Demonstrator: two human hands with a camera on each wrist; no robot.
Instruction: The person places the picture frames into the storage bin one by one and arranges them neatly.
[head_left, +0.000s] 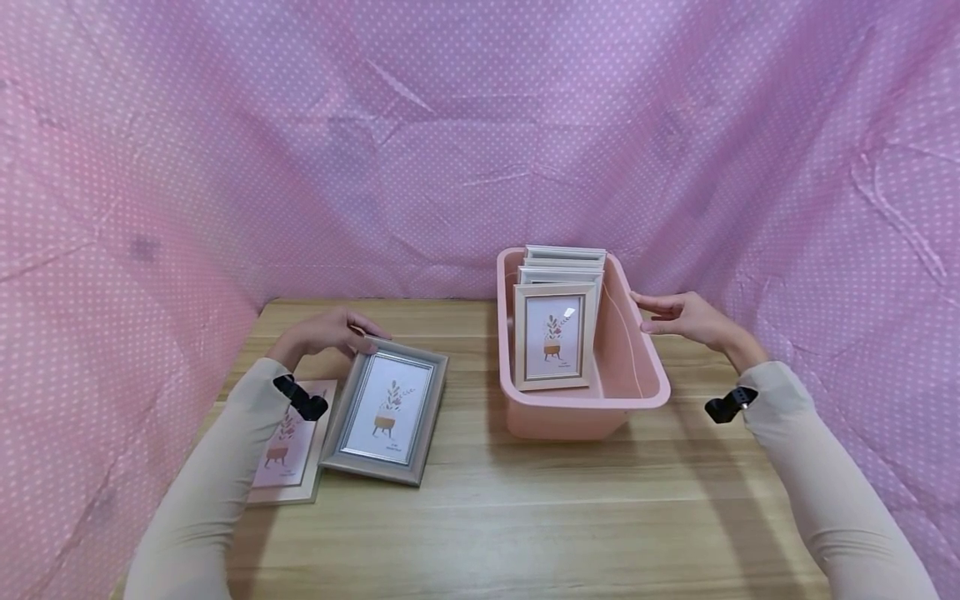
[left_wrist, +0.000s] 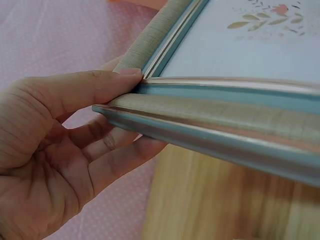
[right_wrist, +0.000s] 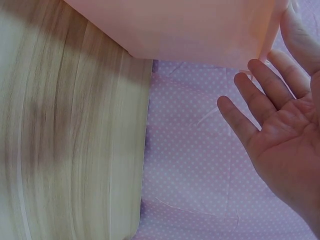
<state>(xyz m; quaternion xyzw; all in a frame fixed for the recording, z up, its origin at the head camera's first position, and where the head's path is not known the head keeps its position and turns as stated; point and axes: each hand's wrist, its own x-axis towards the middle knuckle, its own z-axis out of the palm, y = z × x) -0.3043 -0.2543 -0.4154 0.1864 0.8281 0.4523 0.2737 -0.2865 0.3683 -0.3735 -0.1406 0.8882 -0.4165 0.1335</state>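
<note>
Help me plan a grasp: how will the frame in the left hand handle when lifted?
The frame is probably stiff: its thick border looks straight. With the left hand pinching one corner, it may swivel.

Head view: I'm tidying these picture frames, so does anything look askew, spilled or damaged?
No spill or damage shows. The grey frame is askew to the cream frame beside it, but the left grip pinches its far corner, so that seems ordinary. The pink cloth behind is creased.
</note>
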